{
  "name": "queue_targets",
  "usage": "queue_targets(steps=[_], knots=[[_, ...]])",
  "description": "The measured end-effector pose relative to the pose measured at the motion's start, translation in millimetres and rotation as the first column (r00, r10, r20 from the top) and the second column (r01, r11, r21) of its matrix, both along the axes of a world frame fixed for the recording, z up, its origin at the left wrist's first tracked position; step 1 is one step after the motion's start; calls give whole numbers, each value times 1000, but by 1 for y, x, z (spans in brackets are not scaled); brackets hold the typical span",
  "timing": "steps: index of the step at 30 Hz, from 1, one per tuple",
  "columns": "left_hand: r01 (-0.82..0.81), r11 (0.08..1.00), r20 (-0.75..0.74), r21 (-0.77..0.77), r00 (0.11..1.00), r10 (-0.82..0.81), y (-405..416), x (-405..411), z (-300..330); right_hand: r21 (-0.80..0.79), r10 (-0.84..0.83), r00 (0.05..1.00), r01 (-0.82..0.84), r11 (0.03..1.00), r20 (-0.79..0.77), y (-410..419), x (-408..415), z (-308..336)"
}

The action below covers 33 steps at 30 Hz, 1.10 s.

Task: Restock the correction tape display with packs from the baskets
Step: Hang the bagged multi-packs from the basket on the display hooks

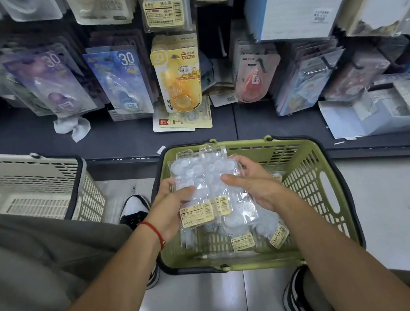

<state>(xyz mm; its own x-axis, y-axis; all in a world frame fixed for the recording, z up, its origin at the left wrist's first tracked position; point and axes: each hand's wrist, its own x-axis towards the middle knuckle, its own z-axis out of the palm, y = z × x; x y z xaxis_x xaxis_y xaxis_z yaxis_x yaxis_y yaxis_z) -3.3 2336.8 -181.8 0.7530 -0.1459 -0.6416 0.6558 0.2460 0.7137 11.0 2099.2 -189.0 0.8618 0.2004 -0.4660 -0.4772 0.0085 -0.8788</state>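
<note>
Over green basket (304, 165), both hands' fingers (230, 179) curled around clear packs (206, 171)

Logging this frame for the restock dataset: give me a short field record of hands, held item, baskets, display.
left hand: left hand, grip on the bundle's left side
right hand: right hand, grip on the bundle's right side
held item: bundle of clear refill packs, over the green basket
green basket: green basket, more packs lying inside
white basket: white basket, to the left, contents not visible
display: yellow correction tape pack hanging on the rack, centre
</note>
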Motion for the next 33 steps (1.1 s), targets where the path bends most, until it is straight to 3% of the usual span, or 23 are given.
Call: queue_targets(steps=[3, 7, 10, 12, 15, 18, 20, 22, 23, 24, 25, 27, 28, 29, 31, 33], knots=[[-42, 999, 0, -7, 999, 42, 2, 1, 1, -72, -19, 999, 22, 997, 33, 6, 2, 2], [-134, 991, 57, 15, 990, 133, 9, 5, 3, -330, -225, 964, 261, 907, 143, -10, 9, 15], [-5, 996, 92, 88, 996, -3, -2, 0, 4, -412, -186, 953, 273, 869, 239, 6, 8, 29], [4, 997, 75, 72, 997, -10, -14, -5, 6, -436, -62, 970, 162, 885, 235, 32, 3, 33], [-46, 998, 17, -48, 999, 46, -23, -9, 11, -403, 68, 979, 15, 915, 190, 59, -8, 35], [20, 999, 42, -43, 999, -18, -20, -12, 13, -300, 117, 991, -93, 950, 65, 62, -12, 34], [35, 999, 76, -4, 996, -34, -20, -16, 13, -141, 153, 988, -150, 979, 8, 56, -8, 32], [-8, 1000, 85, 15, 996, 7, -19, -18, 11, 38, 97, 995, -96, 995, -12, 42, -1, 27], [-54, 998, 52, 23, 997, 53, -18, -17, 8, 17, 62, 998, -62, 998, -6, 31, 3, 23], [-90, 995, 12, 37, 996, 89, -17, -17, 5, -126, 46, 999, -45, 991, 11, 17, 5, 16], [-107, 993, -13, 55, 994, 108, -15, -17, 2, -352, 66, 997, -51, 935, 30, 1, 6, 5], [-109, 991, -11, 81, 994, 110, -14, -17, -2, -781, 206, 977, -167, 601, -51, -33, -2, -25], [-110, 990, -7, 91, 994, 111, -14, -18, -4, -869, 246, 955, -257, 423, -163, -48, -11, -41], [-109, 989, -10, 96, 994, 110, -14, -19, -5, -884, 249, 929, -346, 313, -275, -59, -23, -58], [-105, 990, -26, 97, 994, 108, -15, -20, -9, -840, 243, 883, -461, 286, -402, -69, -45, -86], [-85, 991, -42, 105, 995, 90, -17, -20, -11, -814, 231, 888, -458, 358, -398, -71, -55, -99]])
